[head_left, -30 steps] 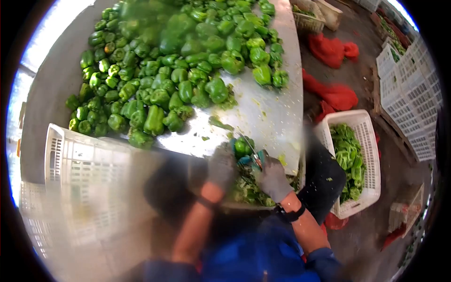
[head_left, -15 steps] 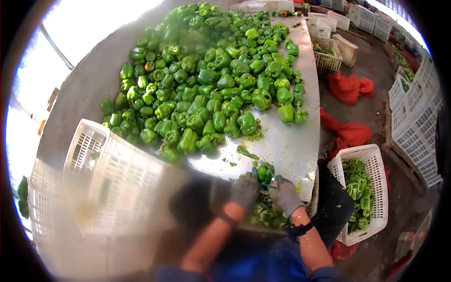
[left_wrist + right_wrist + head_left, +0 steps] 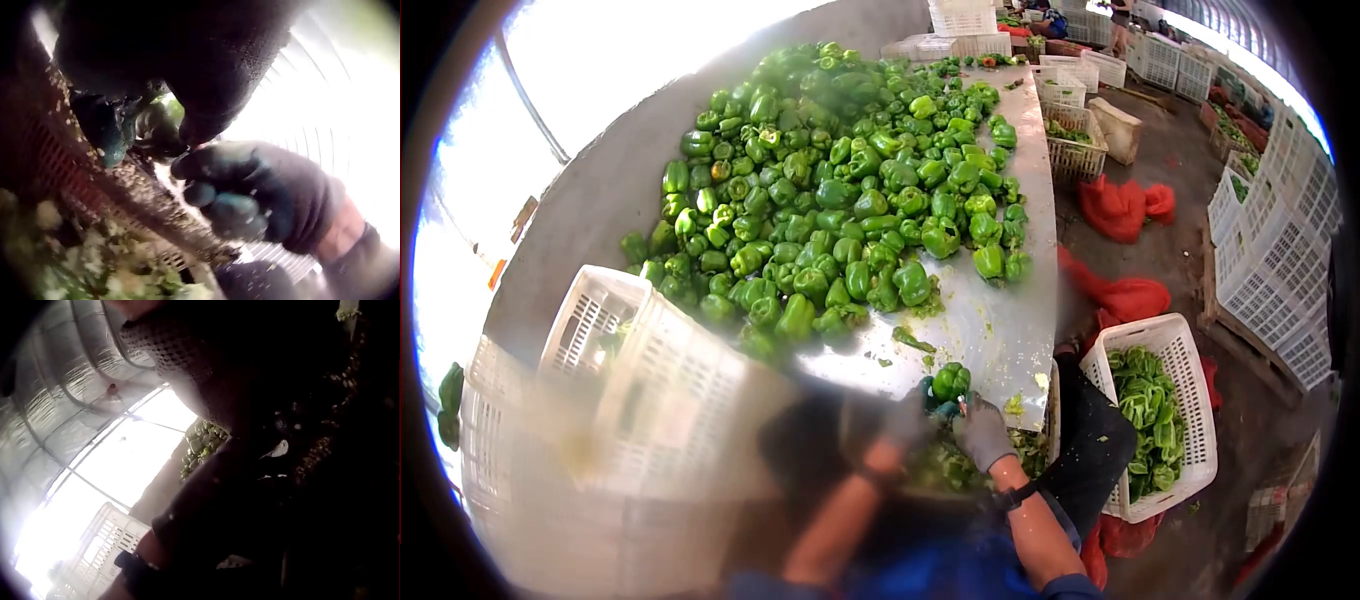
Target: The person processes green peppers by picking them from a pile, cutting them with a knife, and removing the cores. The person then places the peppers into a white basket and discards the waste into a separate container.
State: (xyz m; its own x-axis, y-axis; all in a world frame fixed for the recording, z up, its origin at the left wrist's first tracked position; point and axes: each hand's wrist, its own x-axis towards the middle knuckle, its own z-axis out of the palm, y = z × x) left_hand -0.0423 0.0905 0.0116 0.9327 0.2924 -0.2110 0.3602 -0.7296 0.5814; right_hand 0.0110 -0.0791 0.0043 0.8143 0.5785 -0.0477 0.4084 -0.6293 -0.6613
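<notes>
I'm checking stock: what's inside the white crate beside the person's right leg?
The white crate holds a heap of green pepper pieces, only the upper ones showing. Whatever lies beneath them, and the crate's bottom, is covered.

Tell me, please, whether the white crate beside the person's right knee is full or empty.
Partly full: green vegetables lie inside the crate, its inner wall showing above.

red bundles point(image 3: 1110, 208) lie on the dark floor point(image 3: 1180, 245) near stacked white crates point(image 3: 1272, 255).
</notes>
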